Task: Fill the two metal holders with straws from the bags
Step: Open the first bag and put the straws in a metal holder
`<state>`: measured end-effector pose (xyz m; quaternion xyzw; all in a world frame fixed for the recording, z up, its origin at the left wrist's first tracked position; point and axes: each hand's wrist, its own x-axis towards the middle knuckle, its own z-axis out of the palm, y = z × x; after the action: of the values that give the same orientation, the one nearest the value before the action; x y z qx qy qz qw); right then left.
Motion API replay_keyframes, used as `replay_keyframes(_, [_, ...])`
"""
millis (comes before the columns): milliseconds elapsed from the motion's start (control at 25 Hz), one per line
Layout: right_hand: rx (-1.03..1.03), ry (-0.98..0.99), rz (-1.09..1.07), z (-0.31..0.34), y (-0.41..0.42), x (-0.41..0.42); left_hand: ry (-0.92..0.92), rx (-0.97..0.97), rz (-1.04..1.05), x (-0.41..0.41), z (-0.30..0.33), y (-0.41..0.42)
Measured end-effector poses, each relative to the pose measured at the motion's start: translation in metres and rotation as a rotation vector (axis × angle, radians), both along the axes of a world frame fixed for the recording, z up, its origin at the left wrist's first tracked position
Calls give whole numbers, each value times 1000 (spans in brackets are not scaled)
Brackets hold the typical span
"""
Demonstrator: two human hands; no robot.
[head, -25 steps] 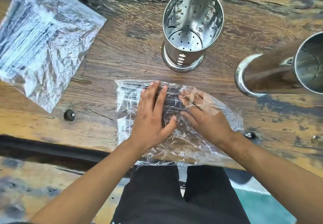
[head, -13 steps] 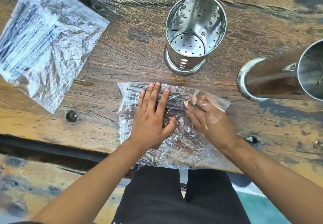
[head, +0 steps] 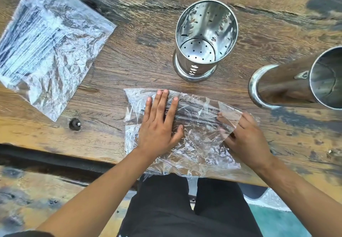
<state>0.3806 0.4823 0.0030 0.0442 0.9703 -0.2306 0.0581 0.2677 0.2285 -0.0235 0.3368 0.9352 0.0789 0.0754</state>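
Observation:
A clear plastic bag holding dark straws lies on the wooden table near its front edge. My left hand presses flat on the bag's left half, fingers spread. My right hand is at the bag's right end, its fingers slipped under the plastic at the opening, near the straw tips. A perforated metal holder stands empty just beyond the bag. A second, plain metal holder stands at the right, also empty. Another bag of straws lies at the far left.
A dark bolt head sits in the wooden table left of the near bag. The table's front edge runs just below my hands, with my dark trousers and the floor beneath it.
My right hand has slid to the right along the bag toward its open end, stretching the plastic. My left hand has stayed pressed on the bag.

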Motion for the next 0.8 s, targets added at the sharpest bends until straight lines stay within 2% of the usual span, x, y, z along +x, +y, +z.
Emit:
replay_keyframes(240, [7, -57, -128, 7, -25, -14, -2, 31, -4, 0, -4, 0])
replay_keyframes(480, [108, -84, -83, 13, -37, -28, 7, 12, 1, 1, -6, -1])
replay_keyframes(640, [36, -252, -70, 15, -42, -39, 28, 2, -14, 1, -7, -1])
replay_keyframes(800, [13, -273, -34, 14, -54, -51, 35, 23, -13, 2, -7, -1])
